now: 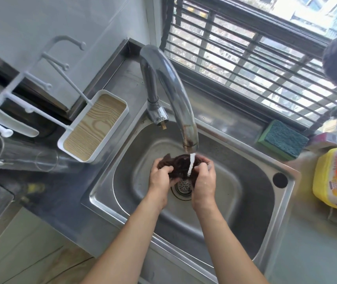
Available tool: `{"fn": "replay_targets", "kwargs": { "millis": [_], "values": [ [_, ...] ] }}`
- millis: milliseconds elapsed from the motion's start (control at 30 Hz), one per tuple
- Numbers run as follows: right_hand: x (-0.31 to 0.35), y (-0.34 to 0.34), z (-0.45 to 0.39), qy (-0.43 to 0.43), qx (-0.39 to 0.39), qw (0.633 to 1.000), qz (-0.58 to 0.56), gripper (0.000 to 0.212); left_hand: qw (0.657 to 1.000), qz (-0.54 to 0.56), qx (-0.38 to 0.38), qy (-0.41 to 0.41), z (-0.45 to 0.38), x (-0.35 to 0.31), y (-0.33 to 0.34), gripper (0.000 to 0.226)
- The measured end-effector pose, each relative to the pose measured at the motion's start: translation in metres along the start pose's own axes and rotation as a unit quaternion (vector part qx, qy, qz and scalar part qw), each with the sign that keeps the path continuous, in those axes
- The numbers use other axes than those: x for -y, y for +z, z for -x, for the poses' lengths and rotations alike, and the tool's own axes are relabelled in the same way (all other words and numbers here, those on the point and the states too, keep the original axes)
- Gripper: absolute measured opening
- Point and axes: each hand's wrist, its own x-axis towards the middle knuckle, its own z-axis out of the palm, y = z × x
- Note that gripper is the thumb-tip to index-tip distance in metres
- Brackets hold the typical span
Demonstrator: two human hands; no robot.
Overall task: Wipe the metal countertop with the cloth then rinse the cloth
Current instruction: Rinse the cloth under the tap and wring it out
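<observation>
Over sink (282, 203), both hands, left (160, 179) and right (204, 181), grip cloth (180, 167).

Two bare forearms, no sleeves

The left hand (159, 179) and right hand (204, 181) wear no gloves, rings or watch.

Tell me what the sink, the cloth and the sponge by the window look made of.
Sink: brushed stainless steel, by its grey sheen and reflections.
Cloth: dark brown fabric, possibly microfibre, bunched and wet in both hands.
Sponge: foam, seemingly, with a rough teal scouring layer over green.
</observation>
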Motion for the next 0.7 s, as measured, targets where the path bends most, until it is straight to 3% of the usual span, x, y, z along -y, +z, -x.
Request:
{"fn": "replay_targets", "kwargs": {
  "millis": [67, 133, 200, 267, 400, 500, 567, 633, 700],
  "values": [
    [-0.002, -0.001, 0.002, 0.046, 0.046, 0.998, 0.024, 0.036, 0.998, -0.045, 0.028, 0.040, 0.004, -0.001, 0.003, 0.020],
    [-0.003, 0.000, 0.004, 0.026, 0.052, 0.991, 0.119, 0.030, 0.995, -0.061, 0.054, 0.055, 0.008, 0.001, 0.007, 0.015],
    [-0.007, -0.002, 0.002, -0.021, 0.002, 0.982, 0.189, 0.016, 0.995, -0.064, 0.061, 0.047, 0.009, 0.005, 0.010, 0.015],
    [-0.006, -0.004, 0.000, -0.044, -0.057, 0.982, 0.174, 0.006, 0.995, -0.082, 0.055, 0.026, 0.005, 0.011, 0.009, 0.019],
    [0.002, -0.007, -0.001, -0.033, -0.069, 0.993, 0.084, 0.025, 0.992, -0.069, 0.081, -0.064, 0.005, 0.015, 0.003, 0.021],
    [-0.005, -0.013, -0.008, -0.032, -0.059, 0.986, 0.154, 0.036, 0.997, -0.063, 0.043, 0.001, 0.004, 0.012, 0.000, 0.014],
    [-0.008, -0.013, -0.006, -0.010, -0.009, 0.972, 0.233, 0.041, 0.998, -0.046, 0.021, 0.037, 0.001, 0.011, 0.000, 0.017],
    [-0.013, -0.013, -0.001, -0.007, 0.024, 0.965, 0.262, 0.038, 0.997, -0.040, 0.041, 0.054, -0.001, 0.011, 0.000, 0.025],
    [-0.010, -0.011, 0.005, -0.061, 0.004, 0.959, 0.276, 0.029, 0.997, -0.024, 0.051, 0.051, -0.002, 0.013, 0.002, 0.024]
  ]
}}
